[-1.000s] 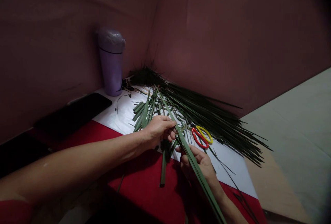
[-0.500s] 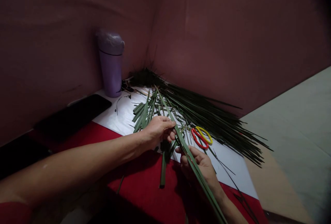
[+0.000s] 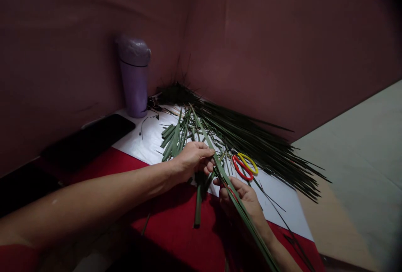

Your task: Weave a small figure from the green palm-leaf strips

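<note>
Long green leaf strips (image 3: 231,191) run diagonally from the middle of the surface to the lower right. My left hand (image 3: 197,157) pinches them near their upper part, thumb on top. Lower down, my right hand (image 3: 240,194) is curled behind the strips, its fingers partly hidden by them. Beneath my left hand a dark green rolled piece (image 3: 197,207) hangs over the red cloth. Scissors with red and yellow handles (image 3: 246,166) lie just beyond my right hand, their blades not visible.
A purple bottle (image 3: 135,81) stands by the wall. Beside it lies a dark flat object (image 3: 103,136). A large bundle of long leaves (image 3: 260,142) stretches rightward; shorter cut pieces (image 3: 171,138) lie on the white sheet (image 3: 282,205), over red cloth (image 3: 166,230).
The held strips and my left hand have shifted very slightly right. A little red now shows between the strips near my right hand.
</note>
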`<action>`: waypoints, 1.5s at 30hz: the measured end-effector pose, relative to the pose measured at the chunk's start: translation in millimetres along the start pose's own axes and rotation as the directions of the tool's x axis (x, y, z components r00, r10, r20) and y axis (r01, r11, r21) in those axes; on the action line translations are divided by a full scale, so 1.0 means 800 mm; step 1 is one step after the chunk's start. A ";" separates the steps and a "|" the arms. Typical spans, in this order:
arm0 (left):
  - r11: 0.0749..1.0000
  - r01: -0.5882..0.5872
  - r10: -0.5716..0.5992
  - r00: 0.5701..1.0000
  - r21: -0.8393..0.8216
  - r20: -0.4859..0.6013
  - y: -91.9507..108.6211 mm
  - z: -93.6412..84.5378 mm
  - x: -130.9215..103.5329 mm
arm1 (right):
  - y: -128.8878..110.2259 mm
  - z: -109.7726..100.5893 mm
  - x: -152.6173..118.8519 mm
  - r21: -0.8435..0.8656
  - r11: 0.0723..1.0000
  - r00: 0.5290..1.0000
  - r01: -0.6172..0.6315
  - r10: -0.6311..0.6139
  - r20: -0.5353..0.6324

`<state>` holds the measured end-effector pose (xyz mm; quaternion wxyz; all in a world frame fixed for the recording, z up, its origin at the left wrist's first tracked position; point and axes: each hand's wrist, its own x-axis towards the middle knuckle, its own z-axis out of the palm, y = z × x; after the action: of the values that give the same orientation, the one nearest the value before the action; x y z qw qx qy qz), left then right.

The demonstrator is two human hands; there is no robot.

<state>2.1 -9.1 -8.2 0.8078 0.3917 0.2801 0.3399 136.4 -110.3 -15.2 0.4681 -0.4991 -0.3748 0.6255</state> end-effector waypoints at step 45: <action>1.000 -0.023 0.024 1.000 -0.005 0.013 -0.004 -0.002 0.000 | 0.008 0.004 0.004 -0.031 1.000 0.998 0.003 -0.005 -0.065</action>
<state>2.4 -10.1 -11.8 0.8066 0.3952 0.2692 0.3474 131.5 -109.1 -21.7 0.4736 -0.5258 -0.3697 0.6021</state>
